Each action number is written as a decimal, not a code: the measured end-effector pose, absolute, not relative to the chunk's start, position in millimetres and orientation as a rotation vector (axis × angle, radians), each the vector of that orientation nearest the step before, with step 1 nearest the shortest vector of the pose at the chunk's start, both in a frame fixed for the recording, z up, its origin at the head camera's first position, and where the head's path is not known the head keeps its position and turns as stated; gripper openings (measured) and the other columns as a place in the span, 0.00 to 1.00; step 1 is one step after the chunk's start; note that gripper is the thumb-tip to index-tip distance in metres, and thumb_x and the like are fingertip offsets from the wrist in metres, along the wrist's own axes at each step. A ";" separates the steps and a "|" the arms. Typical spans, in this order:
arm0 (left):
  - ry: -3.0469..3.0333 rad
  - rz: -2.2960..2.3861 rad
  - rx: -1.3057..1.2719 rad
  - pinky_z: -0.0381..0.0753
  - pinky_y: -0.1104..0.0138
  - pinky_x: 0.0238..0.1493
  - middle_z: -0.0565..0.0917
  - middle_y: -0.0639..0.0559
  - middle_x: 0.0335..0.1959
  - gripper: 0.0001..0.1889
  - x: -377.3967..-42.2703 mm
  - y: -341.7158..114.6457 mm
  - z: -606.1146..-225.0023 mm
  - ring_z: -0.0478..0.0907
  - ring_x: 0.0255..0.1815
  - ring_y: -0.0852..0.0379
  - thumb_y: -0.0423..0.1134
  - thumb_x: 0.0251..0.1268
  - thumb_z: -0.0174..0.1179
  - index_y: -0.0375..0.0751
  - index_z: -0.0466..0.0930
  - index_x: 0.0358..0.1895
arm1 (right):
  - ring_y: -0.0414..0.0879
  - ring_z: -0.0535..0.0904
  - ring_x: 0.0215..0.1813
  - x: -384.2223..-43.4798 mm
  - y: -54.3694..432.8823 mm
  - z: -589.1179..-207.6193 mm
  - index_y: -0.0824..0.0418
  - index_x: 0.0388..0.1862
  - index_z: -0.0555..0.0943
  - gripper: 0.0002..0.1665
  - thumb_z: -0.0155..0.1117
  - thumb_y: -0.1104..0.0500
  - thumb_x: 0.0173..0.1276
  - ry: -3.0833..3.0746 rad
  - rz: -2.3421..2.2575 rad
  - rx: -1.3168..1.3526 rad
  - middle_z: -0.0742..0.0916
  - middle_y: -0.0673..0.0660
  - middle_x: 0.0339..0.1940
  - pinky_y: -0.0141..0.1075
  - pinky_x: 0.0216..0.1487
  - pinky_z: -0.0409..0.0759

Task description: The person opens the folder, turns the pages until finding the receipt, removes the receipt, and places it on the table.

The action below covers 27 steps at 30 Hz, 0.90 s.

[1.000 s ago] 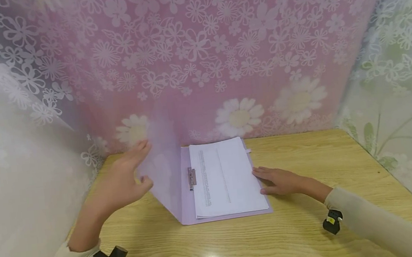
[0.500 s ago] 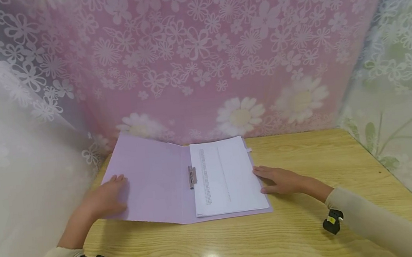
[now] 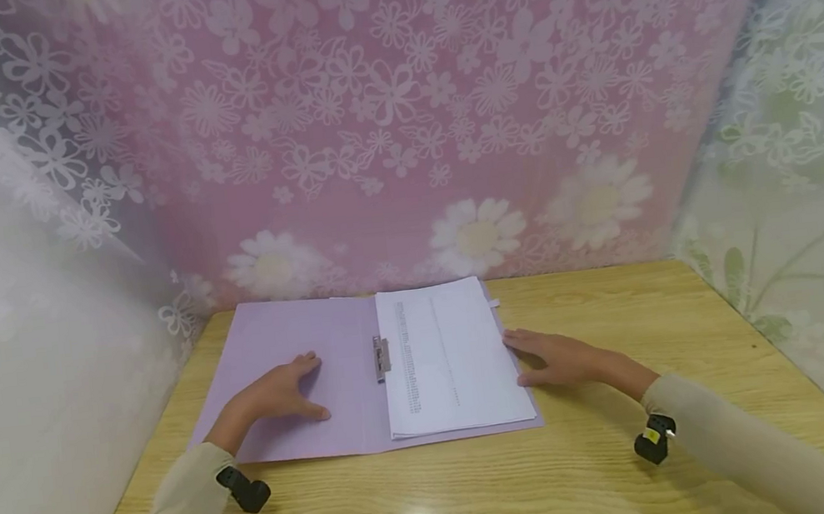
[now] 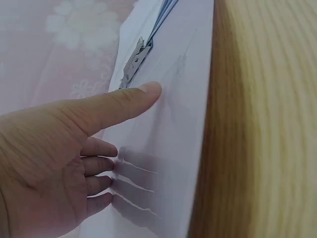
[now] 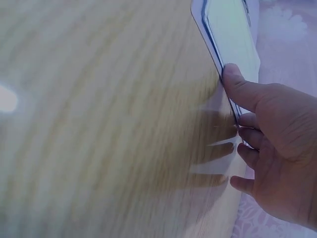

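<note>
A light purple folder (image 3: 329, 333) lies spread open on the table. Its right side bears a stack of printed paper sheets (image 3: 467, 352), beside a metal clip (image 3: 381, 359) near the spine. My left hand (image 3: 276, 395) is over the inside of the left cover, thumb and fingers apart; in the left wrist view the fingertips (image 4: 101, 200) touch or nearly touch the cover. At the right edge of the folder and sheets rests my right hand (image 3: 558, 359), its thumb (image 5: 232, 74) against the edge and its fingers extended. Neither hand grips anything.
The wooden table (image 3: 613, 303) extends in front of the folder and to its right. A pink flowered curtain (image 3: 398, 124) hangs along the back edge. Pale flowered sheets (image 3: 809, 165) close off both sides. A small white tab (image 3: 494, 304) sticks out from the folder's right edge.
The folder's cover has swung from upright over to the left and now lies down. My left hand moved left with it, then right onto its inner face. The right hand stays put.
</note>
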State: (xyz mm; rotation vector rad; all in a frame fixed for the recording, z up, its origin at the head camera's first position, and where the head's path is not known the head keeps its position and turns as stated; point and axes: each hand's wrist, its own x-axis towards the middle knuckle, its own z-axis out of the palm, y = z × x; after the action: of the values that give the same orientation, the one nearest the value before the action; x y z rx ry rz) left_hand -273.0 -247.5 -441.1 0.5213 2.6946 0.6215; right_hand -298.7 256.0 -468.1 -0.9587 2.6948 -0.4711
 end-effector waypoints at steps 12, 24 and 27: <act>2.611 0.602 0.491 0.50 0.43 0.82 0.51 0.29 0.82 0.60 -290.2 -228.2 -450.2 0.47 0.83 0.32 0.48 0.47 0.82 0.28 0.54 0.79 | 0.71 0.55 0.81 -305.8 257.6 -469.6 0.68 0.81 0.58 0.51 0.63 0.39 0.73 2.694 -0.450 -0.944 0.62 0.70 0.81 0.65 0.77 0.59; 2.613 0.718 0.529 0.47 0.41 0.82 0.46 0.29 0.82 0.58 -288.2 -232.2 -458.4 0.41 0.83 0.30 0.49 0.53 0.77 0.26 0.50 0.79 | 0.69 0.53 0.82 -309.3 258.4 -468.5 0.66 0.82 0.57 0.53 0.64 0.37 0.71 2.679 -0.484 -0.899 0.61 0.68 0.83 0.65 0.78 0.56; 2.655 0.747 0.546 0.47 0.40 0.82 0.47 0.27 0.82 0.56 -287.5 -228.1 -463.2 0.41 0.83 0.29 0.51 0.54 0.74 0.24 0.51 0.79 | 0.69 0.53 0.82 -309.4 257.3 -467.4 0.66 0.82 0.57 0.52 0.65 0.39 0.72 2.670 -0.519 -0.885 0.60 0.69 0.82 0.66 0.78 0.56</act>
State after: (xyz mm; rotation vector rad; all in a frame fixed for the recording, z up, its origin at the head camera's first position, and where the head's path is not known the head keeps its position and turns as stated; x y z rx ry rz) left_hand -287.5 -228.1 -463.2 0.5462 2.6549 0.7470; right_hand -309.4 257.3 -467.4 -0.8855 2.6696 -0.5189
